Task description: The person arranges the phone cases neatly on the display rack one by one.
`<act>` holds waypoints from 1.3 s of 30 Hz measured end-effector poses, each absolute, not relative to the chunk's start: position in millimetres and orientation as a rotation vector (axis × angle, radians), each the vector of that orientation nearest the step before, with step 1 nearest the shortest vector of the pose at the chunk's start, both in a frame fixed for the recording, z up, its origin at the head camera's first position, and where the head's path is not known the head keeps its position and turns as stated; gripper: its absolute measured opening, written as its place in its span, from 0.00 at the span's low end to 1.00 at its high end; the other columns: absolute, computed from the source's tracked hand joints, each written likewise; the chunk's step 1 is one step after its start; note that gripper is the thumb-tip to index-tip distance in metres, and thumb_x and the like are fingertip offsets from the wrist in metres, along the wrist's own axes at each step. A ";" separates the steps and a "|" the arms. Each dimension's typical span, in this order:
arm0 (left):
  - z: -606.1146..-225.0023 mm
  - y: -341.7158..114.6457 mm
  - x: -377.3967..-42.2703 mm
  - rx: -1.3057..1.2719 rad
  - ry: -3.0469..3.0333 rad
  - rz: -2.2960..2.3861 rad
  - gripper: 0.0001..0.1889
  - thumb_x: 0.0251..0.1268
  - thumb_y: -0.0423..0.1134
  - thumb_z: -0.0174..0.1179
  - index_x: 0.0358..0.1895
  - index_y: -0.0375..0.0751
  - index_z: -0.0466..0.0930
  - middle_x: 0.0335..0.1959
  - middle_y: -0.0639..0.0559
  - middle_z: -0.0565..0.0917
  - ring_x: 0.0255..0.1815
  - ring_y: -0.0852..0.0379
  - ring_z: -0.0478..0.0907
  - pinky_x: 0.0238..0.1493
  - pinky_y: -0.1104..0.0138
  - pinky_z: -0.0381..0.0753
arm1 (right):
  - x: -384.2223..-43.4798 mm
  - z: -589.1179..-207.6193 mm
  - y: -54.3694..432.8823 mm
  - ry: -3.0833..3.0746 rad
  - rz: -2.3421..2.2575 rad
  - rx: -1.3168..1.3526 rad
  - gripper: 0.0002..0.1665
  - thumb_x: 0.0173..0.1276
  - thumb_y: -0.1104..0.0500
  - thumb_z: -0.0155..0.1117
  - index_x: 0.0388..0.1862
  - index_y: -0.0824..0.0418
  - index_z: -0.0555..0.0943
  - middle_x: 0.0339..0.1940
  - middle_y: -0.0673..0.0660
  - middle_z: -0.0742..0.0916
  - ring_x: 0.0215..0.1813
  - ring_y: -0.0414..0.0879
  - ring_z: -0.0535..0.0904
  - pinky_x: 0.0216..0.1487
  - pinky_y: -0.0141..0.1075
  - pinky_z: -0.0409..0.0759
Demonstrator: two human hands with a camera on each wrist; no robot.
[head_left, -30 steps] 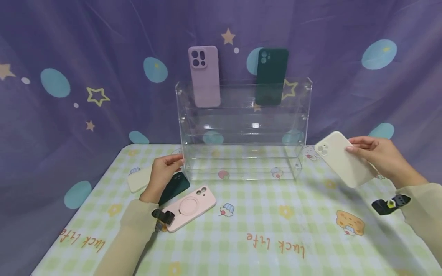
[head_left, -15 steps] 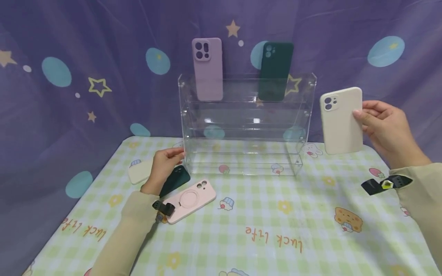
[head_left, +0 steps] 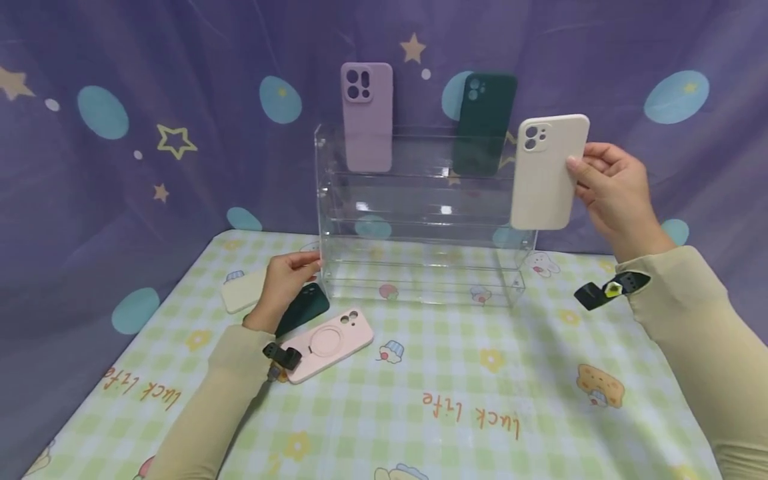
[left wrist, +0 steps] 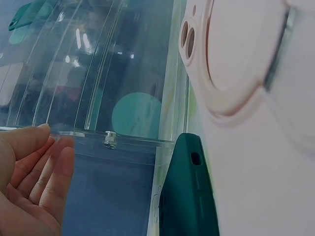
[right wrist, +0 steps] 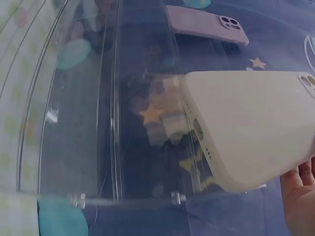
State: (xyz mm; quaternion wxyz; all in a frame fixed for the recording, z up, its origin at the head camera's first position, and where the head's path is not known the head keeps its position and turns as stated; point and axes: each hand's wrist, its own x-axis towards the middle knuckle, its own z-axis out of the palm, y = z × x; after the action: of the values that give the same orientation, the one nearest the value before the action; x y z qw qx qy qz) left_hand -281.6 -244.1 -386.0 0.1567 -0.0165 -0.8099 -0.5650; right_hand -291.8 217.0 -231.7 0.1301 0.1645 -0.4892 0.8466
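Observation:
My right hand (head_left: pixel 621 193) holds a cream-white phone case (head_left: pixel 549 173) by its side edge, raised in front of the upper right end of a clear acrylic display stand (head_left: pixel 324 213). The case is upright, its camera cutouts at the top left; in the right wrist view its lower end (right wrist: pixel 211 142) overlaps the stand's top tier. My left hand (head_left: pixel 285 283) pinches the stand's left side edge low down, thumb and fingertips together. On the top tier lean a lilac phone case (head_left: pixel 368 120) and a dark green phone case (head_left: pixel 485 123), set apart.
Left of the stand, a pink phone case with a ring (head_left: pixel 327 343), another dark green case (head_left: pixel 307 307) and a second cream case (head_left: pixel 240 292) lie on the checked tablecloth (head_left: pixel 456 373). A purple patterned curtain (head_left: pixel 198 80) hangs behind.
My right hand has lifted the cream case, turned it upright and carried it left to the stand's upper right. The left hand stays at the stand's side.

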 end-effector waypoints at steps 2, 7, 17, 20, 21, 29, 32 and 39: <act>-378.3 -241.4 -277.2 -0.050 -2.322 -1.633 0.15 0.61 0.32 0.62 0.48 0.24 0.80 0.44 0.30 0.82 0.27 0.71 0.79 0.30 0.76 0.81 | -298.0 -230.2 210.7 -1.410 2.466 0.469 0.09 0.56 0.76 0.65 0.35 0.71 0.77 0.29 0.60 0.87 0.33 0.46 0.83 0.28 0.33 0.81; -370.8 -237.7 -270.8 -0.029 -2.332 -1.653 0.15 0.61 0.30 0.62 0.48 0.23 0.79 0.45 0.29 0.81 0.27 0.71 0.79 0.31 0.76 0.81 | -312.7 -225.0 197.4 -1.400 2.490 0.433 0.10 0.55 0.74 0.67 0.35 0.71 0.77 0.31 0.60 0.87 0.34 0.47 0.83 0.30 0.33 0.82; -390.1 -239.0 -278.1 0.002 -2.321 -1.657 0.15 0.60 0.32 0.63 0.47 0.25 0.81 0.44 0.31 0.82 0.28 0.71 0.79 0.31 0.76 0.81 | -335.4 -215.2 175.2 -1.421 2.446 0.410 0.08 0.57 0.74 0.65 0.34 0.69 0.76 0.31 0.58 0.86 0.35 0.46 0.82 0.30 0.32 0.81; -388.5 -239.2 -277.1 0.012 -2.316 -1.660 0.15 0.60 0.32 0.63 0.47 0.25 0.81 0.44 0.32 0.83 0.28 0.72 0.78 0.30 0.76 0.81 | -340.1 -215.9 169.0 -1.439 2.420 0.389 0.07 0.59 0.74 0.64 0.33 0.67 0.76 0.30 0.57 0.86 0.35 0.45 0.82 0.30 0.31 0.81; -387.7 -239.3 -277.1 0.015 -2.314 -1.663 0.15 0.60 0.32 0.64 0.47 0.25 0.81 0.44 0.32 0.82 0.27 0.72 0.78 0.30 0.76 0.81 | -341.5 -216.1 167.5 -1.436 2.421 0.384 0.07 0.58 0.74 0.64 0.33 0.67 0.76 0.31 0.57 0.86 0.36 0.45 0.82 0.30 0.31 0.81; -386.8 -236.7 -278.9 0.021 -2.312 -1.695 0.15 0.59 0.32 0.64 0.48 0.27 0.81 0.45 0.32 0.82 0.27 0.71 0.79 0.30 0.75 0.81 | -350.9 -213.3 164.8 -1.332 2.433 0.375 0.08 0.59 0.74 0.63 0.35 0.67 0.75 0.28 0.58 0.83 0.34 0.46 0.80 0.29 0.32 0.79; -387.3 -236.5 -279.8 0.030 -2.314 -1.677 0.15 0.59 0.32 0.65 0.48 0.27 0.81 0.45 0.33 0.83 0.27 0.71 0.79 0.30 0.76 0.81 | -353.9 -212.2 164.1 -1.362 2.405 0.379 0.08 0.60 0.73 0.63 0.36 0.67 0.75 0.29 0.57 0.83 0.36 0.46 0.79 0.31 0.31 0.79; -388.0 -239.7 -277.5 0.011 -2.311 -1.638 0.14 0.59 0.31 0.64 0.47 0.26 0.82 0.42 0.34 0.84 0.28 0.70 0.79 0.30 0.75 0.82 | -357.0 -225.7 158.5 -1.591 2.208 0.373 0.08 0.61 0.67 0.65 0.37 0.62 0.76 0.34 0.54 0.84 0.40 0.45 0.78 0.33 0.29 0.77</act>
State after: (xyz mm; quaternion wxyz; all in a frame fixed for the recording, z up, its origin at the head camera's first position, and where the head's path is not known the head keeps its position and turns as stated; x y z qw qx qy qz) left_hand -277.5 -239.7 -388.0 0.1539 0.0037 -0.8061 -0.5714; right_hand -357.0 158.5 -225.7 0.1960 0.1333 -0.5678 0.7883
